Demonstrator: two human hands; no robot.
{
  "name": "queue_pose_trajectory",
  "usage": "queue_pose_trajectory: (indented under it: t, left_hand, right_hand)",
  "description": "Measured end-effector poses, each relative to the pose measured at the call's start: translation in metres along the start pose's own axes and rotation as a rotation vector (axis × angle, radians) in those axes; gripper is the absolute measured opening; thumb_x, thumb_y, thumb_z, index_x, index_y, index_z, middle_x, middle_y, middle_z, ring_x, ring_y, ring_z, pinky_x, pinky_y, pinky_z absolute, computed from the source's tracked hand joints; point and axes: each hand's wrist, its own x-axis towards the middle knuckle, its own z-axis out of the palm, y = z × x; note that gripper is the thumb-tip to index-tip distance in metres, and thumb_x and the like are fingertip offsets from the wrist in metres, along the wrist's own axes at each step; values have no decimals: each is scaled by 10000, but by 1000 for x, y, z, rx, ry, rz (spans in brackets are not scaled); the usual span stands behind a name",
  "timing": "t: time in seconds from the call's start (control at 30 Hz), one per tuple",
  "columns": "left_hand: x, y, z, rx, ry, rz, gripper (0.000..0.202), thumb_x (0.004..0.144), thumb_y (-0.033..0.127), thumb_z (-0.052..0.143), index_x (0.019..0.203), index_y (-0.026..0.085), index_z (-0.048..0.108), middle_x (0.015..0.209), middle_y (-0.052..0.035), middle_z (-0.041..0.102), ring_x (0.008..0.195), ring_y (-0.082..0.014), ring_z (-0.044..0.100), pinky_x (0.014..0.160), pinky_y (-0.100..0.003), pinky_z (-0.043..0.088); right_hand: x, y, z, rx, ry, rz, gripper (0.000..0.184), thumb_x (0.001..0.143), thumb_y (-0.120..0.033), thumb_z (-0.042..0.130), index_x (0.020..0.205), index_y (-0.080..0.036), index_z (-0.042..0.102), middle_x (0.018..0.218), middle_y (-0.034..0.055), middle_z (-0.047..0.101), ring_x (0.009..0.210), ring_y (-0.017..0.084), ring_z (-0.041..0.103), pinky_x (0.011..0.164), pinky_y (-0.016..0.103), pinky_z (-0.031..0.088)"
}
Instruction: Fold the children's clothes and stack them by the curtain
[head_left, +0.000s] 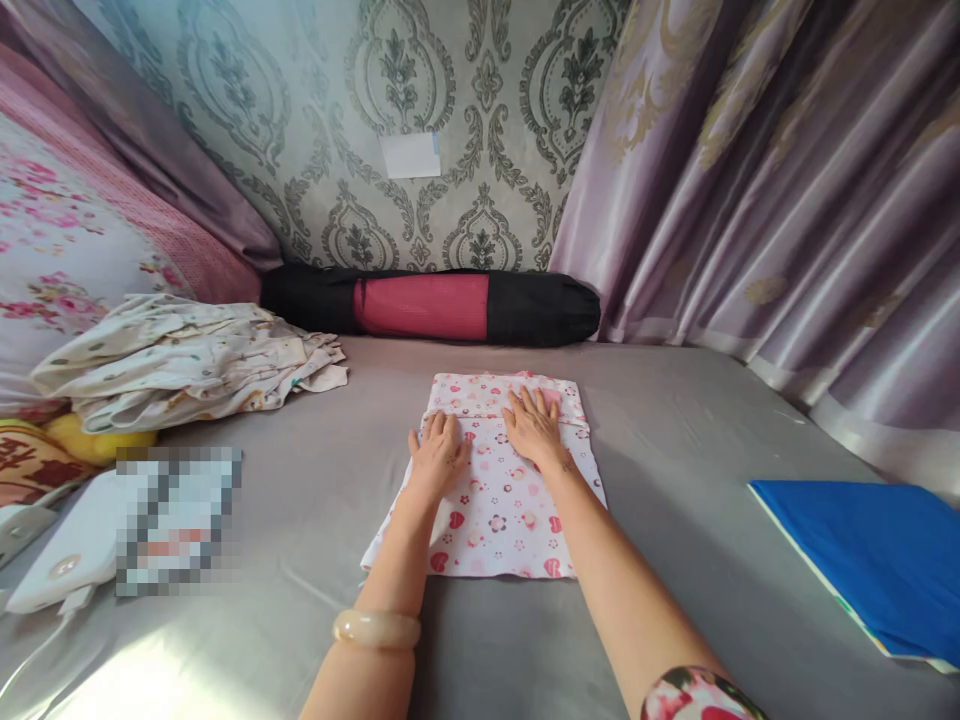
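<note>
A white cloth (499, 520) printed with red hearts, flowers and small figures lies flat before me on the grey sheet. Its far end shows a folded band, with a crease running across. My left hand (437, 455) rests palm down on the left edge, fingertips at that crease. Further right, my right hand (534, 425) lies flat on the band, its fingers spread. Neither hand grips the fabric. A pale bangle (376, 629) circles my left forearm.
Left, a crumpled patterned cloth (202, 355) lies near a yellow item (101, 440) and a white device (86, 535) with a cable. A black and red roll bag (420, 306) lies along the wall. Folded blue fabric (862, 560) is at right, below purple curtains (675, 180).
</note>
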Motion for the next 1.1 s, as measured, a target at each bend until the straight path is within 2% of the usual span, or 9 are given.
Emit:
queue_pose_trajectory:
  t: [0.1,0.17,0.27,0.37,0.43,0.6,0.73,0.93,1.1]
  left_hand:
    - [0,0,1,14,16,-15,453,938,368,383,1361,208,410,1554,-131,316,1437,-293,226,1117,-599,182]
    - [0,0,1,9,37,-14,429,923,354,408,1329,221,446,1538,-121,349,1416,-297,261,1104,-585,216]
    - [2,-1,1,-19,106,-1,404,900,292,431,1298,251,485,1485,-97,436,1384,-280,322,1099,-524,258]
    - [3,-1,2,-55,161,46,419,898,230,410,1308,263,485,1452,-79,482,1385,-236,343,1131,-468,235]
    - [3,-1,3,-55,138,43,434,900,213,403,1328,248,466,1478,-83,451,1408,-227,318,1157,-465,198]
    - [1,2,4,-29,44,-12,401,926,276,400,1321,232,452,1540,-109,352,1440,-249,256,1151,-527,193]
    - [1,3,3,-31,50,-46,386,918,282,418,1299,245,471,1539,-103,353,1434,-263,255,1127,-539,223]
    - [1,3,-5,-77,139,-98,355,880,207,408,1199,267,550,1380,-68,537,1299,-260,426,1046,-447,332]
    - [1,1,-14,-118,183,-243,344,868,164,376,1125,225,595,1193,-92,631,1166,-281,510,947,-422,393]
  right_hand:
    - [5,-5,-12,-21,-86,33,543,1002,-408,281,1495,-194,353,1587,94,243,1453,345,156,1131,597,120]
    - [11,-11,-21,-54,-124,45,513,990,-378,323,1454,-186,427,1552,125,321,1422,357,242,1115,603,163]
    - [22,-22,-28,-96,-58,-23,476,988,-327,324,1410,-176,486,1518,138,378,1418,314,266,1139,561,133]
    - [32,-33,-20,-71,-24,-172,507,1000,-335,288,1484,-209,371,1582,83,264,1465,257,154,1170,501,79]
    - [37,-37,-10,-50,-51,-220,526,1008,-368,260,1512,-225,311,1598,64,220,1472,247,128,1173,490,73]
    - [40,-38,10,-28,-73,-194,543,1017,-417,175,1520,-246,289,1605,47,193,1469,239,137,1170,508,71]
    - [41,-39,7,-24,-109,-184,541,1012,-408,188,1518,-245,293,1606,52,187,1468,255,140,1161,538,84]
    - [50,-71,-1,-34,-70,-202,533,997,-342,253,1493,-167,339,1593,98,223,1469,242,138,1172,500,49]
    - [55,-97,17,-6,-57,-260,561,995,-367,236,1503,-138,307,1582,91,259,1463,235,154,1173,462,91]
